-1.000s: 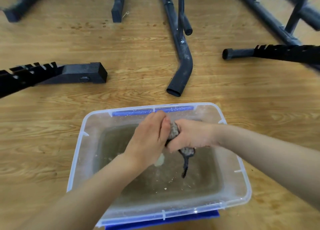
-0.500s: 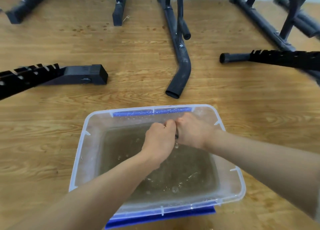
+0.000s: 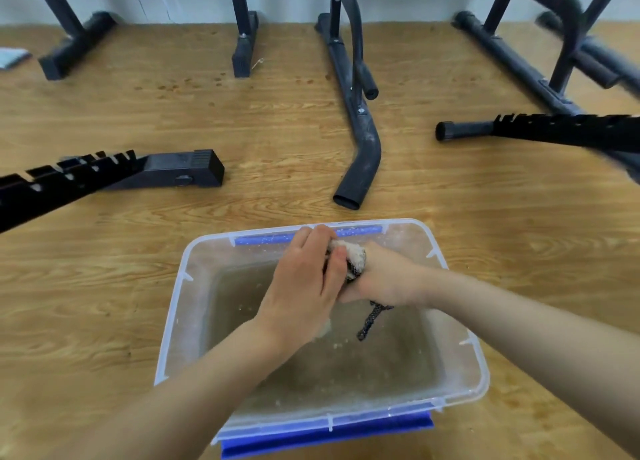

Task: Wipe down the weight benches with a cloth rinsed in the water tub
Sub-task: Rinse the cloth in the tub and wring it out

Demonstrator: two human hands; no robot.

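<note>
left hand (image 3: 304,286): closed round the cloth from my left, fingers curled over its top end; it sits above the far half of the tub.
right hand (image 3: 384,279): also clamped on the cloth, fist pressed right against the left hand.
cloth (image 3: 353,257): bunched into a pale speckled wad between both hands, held above the water near the far rim. A dark twisted tail (image 3: 372,321) hangs down from under the right hand. I can't tell from here if its tip reaches the water.
water tub (image 3: 187,321): clear plastic box on the floor right below me, long side towards me, with a blue strip (image 3: 270,240) on the far rim.
water (image 3: 346,373): murky grey-brown, with pale flecks floating in it.
lid (image 3: 325,439): blue, flat under the tub, its edge sticking out on my near side.
floor (image 3: 277,130): wood-grain boards, a few small brown spots further back.
bench parts: I see a notched black bar (image 3: 69,179) on my left, ending in a square foot. A bent black tube (image 3: 360,161) lies straight beyond the tub, apart from it. A second notched bar (image 3: 571,133) is on my right, blurred at the frame edge.
back row: more black frame legs (image 3: 244,43) stand by the pale wall (image 3: 173,2).
</note>
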